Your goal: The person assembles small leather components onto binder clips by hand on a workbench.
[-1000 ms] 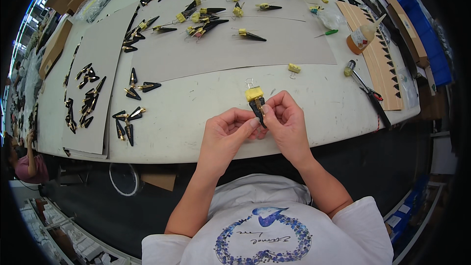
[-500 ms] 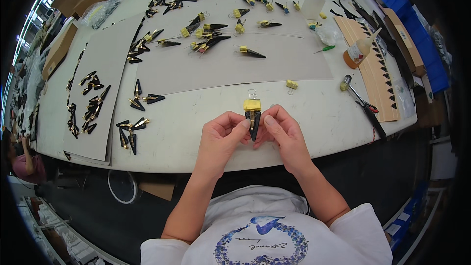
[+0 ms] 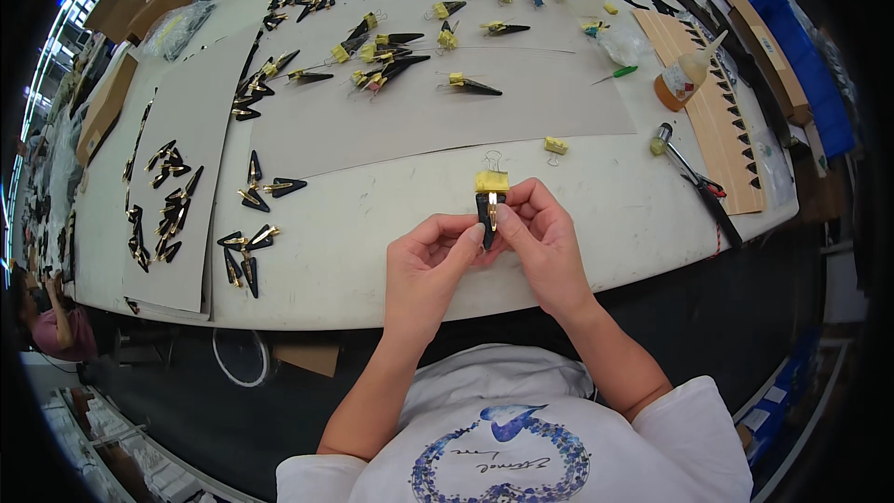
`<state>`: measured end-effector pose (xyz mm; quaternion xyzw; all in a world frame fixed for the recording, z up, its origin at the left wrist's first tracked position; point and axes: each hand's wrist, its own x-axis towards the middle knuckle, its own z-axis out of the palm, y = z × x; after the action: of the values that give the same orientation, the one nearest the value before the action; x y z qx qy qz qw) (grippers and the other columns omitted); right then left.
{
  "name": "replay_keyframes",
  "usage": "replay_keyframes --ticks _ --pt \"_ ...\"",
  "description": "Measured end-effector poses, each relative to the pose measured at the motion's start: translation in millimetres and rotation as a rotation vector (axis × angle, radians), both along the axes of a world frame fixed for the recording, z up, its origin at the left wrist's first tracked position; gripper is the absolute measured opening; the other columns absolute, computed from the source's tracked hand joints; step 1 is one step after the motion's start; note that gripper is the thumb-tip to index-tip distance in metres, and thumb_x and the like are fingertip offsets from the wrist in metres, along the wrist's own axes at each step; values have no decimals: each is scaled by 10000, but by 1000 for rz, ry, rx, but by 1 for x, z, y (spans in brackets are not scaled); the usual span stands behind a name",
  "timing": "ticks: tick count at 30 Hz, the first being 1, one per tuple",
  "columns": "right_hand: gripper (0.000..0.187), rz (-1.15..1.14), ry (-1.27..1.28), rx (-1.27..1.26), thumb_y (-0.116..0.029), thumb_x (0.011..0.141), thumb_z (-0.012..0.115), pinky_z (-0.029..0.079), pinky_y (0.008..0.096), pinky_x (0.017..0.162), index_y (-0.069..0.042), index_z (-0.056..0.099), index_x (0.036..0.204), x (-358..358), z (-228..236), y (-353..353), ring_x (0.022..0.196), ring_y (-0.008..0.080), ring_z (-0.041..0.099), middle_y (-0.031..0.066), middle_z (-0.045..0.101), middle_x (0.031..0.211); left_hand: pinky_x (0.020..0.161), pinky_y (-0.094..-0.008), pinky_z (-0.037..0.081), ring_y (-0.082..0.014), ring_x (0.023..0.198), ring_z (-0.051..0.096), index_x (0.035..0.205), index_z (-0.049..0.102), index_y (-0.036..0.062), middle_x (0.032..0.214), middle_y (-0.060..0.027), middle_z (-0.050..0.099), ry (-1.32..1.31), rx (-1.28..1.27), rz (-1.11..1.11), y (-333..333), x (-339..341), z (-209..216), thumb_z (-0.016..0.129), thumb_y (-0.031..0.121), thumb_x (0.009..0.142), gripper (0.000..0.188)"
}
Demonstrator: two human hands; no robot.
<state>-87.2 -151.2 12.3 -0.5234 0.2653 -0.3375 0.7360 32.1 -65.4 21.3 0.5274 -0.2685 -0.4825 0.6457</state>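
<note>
A black triangular hair clip (image 3: 483,209) with a gold metal strip points downward between my hands, close to the table's near edge. Across its wide top end sits a yellow binder clip (image 3: 492,183), wire handles upward. My left hand (image 3: 421,265) pinches the hair clip's lower tip from the left. From the right, my right hand (image 3: 548,247) grips its side, thumb on the gold strip. Fingers partly hide the lower end. Beyond them, a loose yellow binder clip (image 3: 556,145) lies on the white table (image 3: 345,251).
Several black-and-gold hair clips (image 3: 250,240) lie at left, some on a grey board (image 3: 200,65). More, clamped with yellow binder clips, rest on a far grey sheet (image 3: 549,102). At right are a bottle of amber liquid (image 3: 680,82), a hammer (image 3: 672,158) and a green-handled tool (image 3: 625,72).
Both hands and the clamped hair clip have shifted slightly right and upward in view. My right thumb now lies on the gold strip, which sits further toward the right side.
</note>
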Motion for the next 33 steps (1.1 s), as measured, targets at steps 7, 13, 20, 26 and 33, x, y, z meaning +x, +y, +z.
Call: replay_keyframes --ticks 7,13,20,26,33 --pt "120 -37 -6 -23 -102 951 533 546 242 647 5 490 987 7 -6 8 798 78 555 56 554 905 713 -241 500 -101 757 612 937 644 -52 847 -86 666 -63 -38 159 -2 -10 -13 617 40 877 113" --pt "127 -66 15 -69 -104 951 535 545 240 645 9 491 986 5 -4 9 777 72 563 57 560 891 688 -233 531 -80 729 607 937 642 -56 854 -77 668 -81 -17 158 -3 -8 -4 625 15 868 101" --pt "152 -54 27 -31 -124 948 548 530 234 640 16 502 983 3 -5 6 755 75 581 58 580 868 675 -221 450 -83 720 575 996 676 -24 804 -54 669 81 22 26 1 5 -2 656 105 870 181" --pt "139 -79 33 -12 -116 943 552 537 226 627 9 508 984 7 -4 10 710 55 559 36 565 849 687 -222 516 -68 687 595 949 650 -51 814 -71 670 -40 -18 82 -2 1 -3 622 33 879 113" --pt "116 -83 40 -58 -93 938 553 536 222 620 10 516 976 7 -7 14 695 51 554 36 562 834 597 -190 372 -28 664 493 853 653 -32 761 -5 634 -122 -35 264 -5 -15 -7 643 61 844 94"
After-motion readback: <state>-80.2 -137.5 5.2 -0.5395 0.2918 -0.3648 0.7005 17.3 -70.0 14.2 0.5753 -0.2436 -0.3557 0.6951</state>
